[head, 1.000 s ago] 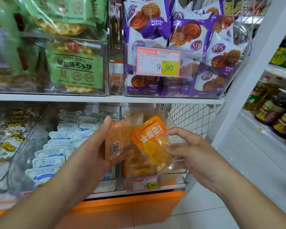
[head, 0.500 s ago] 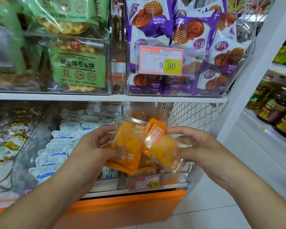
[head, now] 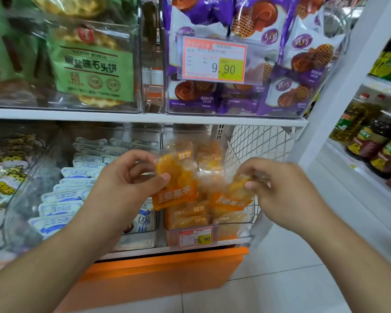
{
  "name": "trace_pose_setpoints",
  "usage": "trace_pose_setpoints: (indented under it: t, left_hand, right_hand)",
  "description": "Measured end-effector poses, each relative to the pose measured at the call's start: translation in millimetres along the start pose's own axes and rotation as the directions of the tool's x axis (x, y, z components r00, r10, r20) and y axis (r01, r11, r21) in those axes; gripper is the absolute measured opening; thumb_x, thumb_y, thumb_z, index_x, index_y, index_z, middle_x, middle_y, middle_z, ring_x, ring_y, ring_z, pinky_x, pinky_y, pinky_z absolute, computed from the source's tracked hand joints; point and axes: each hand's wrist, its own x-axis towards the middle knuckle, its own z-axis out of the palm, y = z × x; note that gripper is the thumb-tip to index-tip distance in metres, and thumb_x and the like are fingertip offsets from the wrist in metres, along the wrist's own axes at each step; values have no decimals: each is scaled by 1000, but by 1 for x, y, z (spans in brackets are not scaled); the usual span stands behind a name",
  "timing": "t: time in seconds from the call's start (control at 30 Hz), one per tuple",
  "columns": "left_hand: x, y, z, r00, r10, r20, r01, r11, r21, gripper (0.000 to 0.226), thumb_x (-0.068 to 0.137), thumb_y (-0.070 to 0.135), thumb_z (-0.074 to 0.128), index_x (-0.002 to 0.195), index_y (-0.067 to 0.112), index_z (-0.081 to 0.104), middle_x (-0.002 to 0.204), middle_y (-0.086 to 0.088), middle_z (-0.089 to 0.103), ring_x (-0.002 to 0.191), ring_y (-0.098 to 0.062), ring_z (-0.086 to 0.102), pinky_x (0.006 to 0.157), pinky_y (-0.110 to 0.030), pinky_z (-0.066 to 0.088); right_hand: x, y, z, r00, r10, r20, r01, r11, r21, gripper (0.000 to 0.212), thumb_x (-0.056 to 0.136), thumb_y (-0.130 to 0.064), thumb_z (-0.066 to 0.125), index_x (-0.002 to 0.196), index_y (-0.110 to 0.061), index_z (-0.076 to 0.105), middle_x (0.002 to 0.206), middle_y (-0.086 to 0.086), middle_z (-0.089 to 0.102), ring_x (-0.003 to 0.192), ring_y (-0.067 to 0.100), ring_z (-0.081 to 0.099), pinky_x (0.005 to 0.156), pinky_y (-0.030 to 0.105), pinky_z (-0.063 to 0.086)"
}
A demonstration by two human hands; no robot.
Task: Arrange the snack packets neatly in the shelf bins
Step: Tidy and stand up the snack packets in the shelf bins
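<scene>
My left hand [head: 122,186] pinches an orange snack packet [head: 176,184] between thumb and fingers, holding it upright in front of the clear bin [head: 233,231] on the lower shelf. My right hand [head: 278,190] pinches a second orange packet [head: 233,195] by its top, tilted, just to the right over the same bin. That bin holds several more orange packets standing in rows and carries a 29.90 price tag [head: 195,237] on its front.
Left of the orange bin is a clear bin of white-blue packets [head: 77,184]. The upper shelf holds green cracker bags [head: 93,68] and purple waffle packets [head: 298,71]. A white wire mesh panel [head: 257,143] closes the right side. Oil bottles [head: 370,141] stand on the neighbouring rack.
Both hands have drawn apart, separating the two orange packets. The left packet now stands upright and the right one has dropped lower toward the bin.
</scene>
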Motion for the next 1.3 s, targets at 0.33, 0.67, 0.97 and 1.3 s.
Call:
trace_pose_setpoints:
  t: [0.33, 0.67, 0.97, 1.3]
  left_hand:
    - [-1, -5, 21, 985, 121, 119, -157, 917, 367, 35, 87, 12, 79, 103, 41, 67, 107, 19, 74, 92, -10, 73, 78, -33, 62]
    - [3, -5, 16, 980, 156, 125, -198, 825, 529, 36, 87, 18, 80, 104, 46, 65, 102, 26, 71, 92, 0, 69, 80, -26, 58]
    - [3, -34, 10, 871, 189, 454, -486, 197, 851, 42, 101, 44, 33, 125, 38, 68, 134, 15, 63, 127, -14, 53, 111, -36, 27]
    - [5, -41, -1, 827, -19, 561, -559, 64, 827, 67, 96, 74, 12, 150, 42, 36, 165, 9, 29, 156, -20, 12, 121, -42, -1]
  right_hand:
    - [-1, 6, 20, 965, 15, 263, 44, 975, -217, 21, 95, -27, 68, 112, -36, 75, 112, -11, 75, 107, 15, 67, 89, 40, 60]
    - [-1, 5, 17, 967, 33, 251, 17, 981, -195, 23, 97, -25, 70, 116, -36, 77, 120, -16, 75, 114, 7, 67, 94, 29, 56]
    - [-2, 5, 17, 970, 25, 243, 21, 983, -183, 20, 98, -29, 70, 114, -35, 79, 118, -17, 75, 112, 4, 67, 89, 22, 52]
    - [41, -24, 27, 955, -28, 297, 59, 993, -98, 32, 100, -37, 56, 131, -32, 66, 133, -8, 64, 124, 17, 59, 102, 36, 51]
